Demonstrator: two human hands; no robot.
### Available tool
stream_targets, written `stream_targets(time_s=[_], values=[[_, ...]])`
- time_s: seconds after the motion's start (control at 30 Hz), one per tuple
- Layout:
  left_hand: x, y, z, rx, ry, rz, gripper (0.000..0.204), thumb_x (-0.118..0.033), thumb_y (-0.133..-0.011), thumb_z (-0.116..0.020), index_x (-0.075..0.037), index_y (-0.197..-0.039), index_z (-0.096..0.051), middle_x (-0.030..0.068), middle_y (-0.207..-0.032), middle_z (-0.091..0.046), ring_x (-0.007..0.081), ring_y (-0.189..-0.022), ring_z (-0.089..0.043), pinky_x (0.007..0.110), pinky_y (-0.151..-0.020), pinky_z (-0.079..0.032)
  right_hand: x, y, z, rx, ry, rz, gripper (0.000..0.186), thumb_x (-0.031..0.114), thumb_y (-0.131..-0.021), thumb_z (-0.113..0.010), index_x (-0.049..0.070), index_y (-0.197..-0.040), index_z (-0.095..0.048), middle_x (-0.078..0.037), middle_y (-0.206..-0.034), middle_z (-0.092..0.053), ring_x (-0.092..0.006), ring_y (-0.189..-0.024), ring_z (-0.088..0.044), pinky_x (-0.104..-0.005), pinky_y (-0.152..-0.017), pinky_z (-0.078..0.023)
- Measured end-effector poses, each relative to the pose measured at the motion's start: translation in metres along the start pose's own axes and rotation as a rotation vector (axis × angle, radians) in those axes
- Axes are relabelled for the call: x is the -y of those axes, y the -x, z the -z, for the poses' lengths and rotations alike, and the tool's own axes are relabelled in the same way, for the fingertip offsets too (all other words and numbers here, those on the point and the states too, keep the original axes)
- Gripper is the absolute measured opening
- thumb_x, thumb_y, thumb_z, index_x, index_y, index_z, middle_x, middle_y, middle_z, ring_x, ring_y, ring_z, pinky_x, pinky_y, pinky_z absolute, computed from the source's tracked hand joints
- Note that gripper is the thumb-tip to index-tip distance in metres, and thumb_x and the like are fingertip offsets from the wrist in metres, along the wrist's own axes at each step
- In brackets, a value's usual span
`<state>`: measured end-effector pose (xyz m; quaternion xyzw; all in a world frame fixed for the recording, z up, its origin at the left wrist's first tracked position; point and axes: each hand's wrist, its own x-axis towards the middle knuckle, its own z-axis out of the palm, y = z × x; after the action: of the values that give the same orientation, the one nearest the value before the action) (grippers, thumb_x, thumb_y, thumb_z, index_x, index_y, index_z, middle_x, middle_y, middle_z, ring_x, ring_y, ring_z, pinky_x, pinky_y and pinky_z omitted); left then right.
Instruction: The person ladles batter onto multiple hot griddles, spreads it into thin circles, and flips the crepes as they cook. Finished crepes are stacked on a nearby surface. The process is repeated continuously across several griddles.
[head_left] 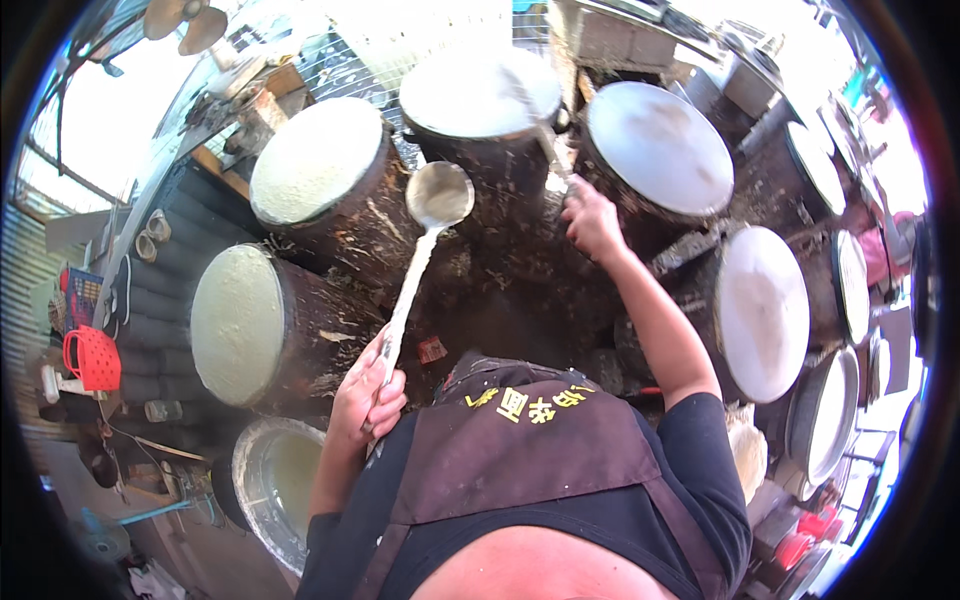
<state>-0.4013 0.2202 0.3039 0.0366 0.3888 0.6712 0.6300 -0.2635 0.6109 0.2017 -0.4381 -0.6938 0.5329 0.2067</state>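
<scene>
My left hand (370,398) is closed around the white-crusted handle of a ladle (440,195), whose round bowl is raised in front of my apron, just short of the middle griddle drum. Farther right, my right hand (592,222) grips a long flat-bladed scraper (548,145). Its far end is blurred and reaches over the bright white round top of the middle drum (480,95), so I cannot tell whether it touches. Right of that hand stands a drum with a smooth whitish top (660,150). Left of the ladle, another drum bears a pale, bumpy layer (318,162).
More drums ring me: one with a yellowish-white top (236,325) at left, one with a white top (763,315) at right. A pot of pale liquid (295,475) stands by my left elbow. A red perforated basket (93,360) hangs far left. A fan (186,20) is up at back left.
</scene>
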Motion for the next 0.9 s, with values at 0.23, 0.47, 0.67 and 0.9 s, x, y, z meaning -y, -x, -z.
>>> stream_targets(time_s=[0.23,0.47,0.67,0.9], values=[[-0.063,-0.007,0.053,-0.124,0.145,-0.169,0.05,-0.023,-0.101,-0.041,-0.026,-0.147,-0.021,0.0032,-0.065,-0.04,0.0076,-0.037,-0.034,0.022,-0.029,-0.034,0.043,-0.164,-0.136,-0.025,0.852,0.183,0.05,0.007,-0.089,-0.043,0.014,-0.138,-0.04,-0.016,-0.084,-0.066,-0.0243,-0.065,-0.063,-0.039,-0.057,-0.054],[-0.091,-0.027,0.062,-0.167,0.225,-0.19,0.049,-0.022,-0.101,-0.041,-0.026,-0.146,-0.022,0.0036,-0.065,-0.04,0.0078,-0.037,-0.034,0.022,-0.029,-0.034,0.07,-0.156,-0.172,0.418,0.575,0.373,0.051,0.006,-0.089,-0.045,0.015,-0.14,-0.04,-0.029,-0.092,-0.063,-0.0415,-0.083,-0.064,-0.0489,-0.073,-0.049],[-0.097,-0.063,0.033,-0.187,0.253,-0.212,0.047,-0.021,-0.102,-0.037,-0.023,-0.147,-0.023,0.0026,-0.063,-0.038,0.0065,-0.037,-0.032,0.021,-0.028,-0.032,0.036,-0.262,-0.075,-0.08,0.92,0.431,0.037,0.003,-0.091,-0.042,0.003,-0.125,-0.055,-0.021,-0.085,-0.068,-0.0268,-0.074,-0.068,-0.0371,-0.062,-0.055],[-0.091,-0.104,-0.015,-0.168,0.324,-0.23,0.045,-0.022,-0.103,-0.036,-0.021,-0.146,-0.024,0.0024,-0.064,-0.037,0.0059,-0.038,-0.031,0.02,-0.029,-0.032,0.023,-0.315,0.073,0.082,0.858,-0.097,0.042,0.014,-0.09,-0.048,0.012,-0.132,-0.044,-0.014,-0.067,-0.061,-0.0211,-0.043,-0.056,-0.0329,-0.039,-0.049]])
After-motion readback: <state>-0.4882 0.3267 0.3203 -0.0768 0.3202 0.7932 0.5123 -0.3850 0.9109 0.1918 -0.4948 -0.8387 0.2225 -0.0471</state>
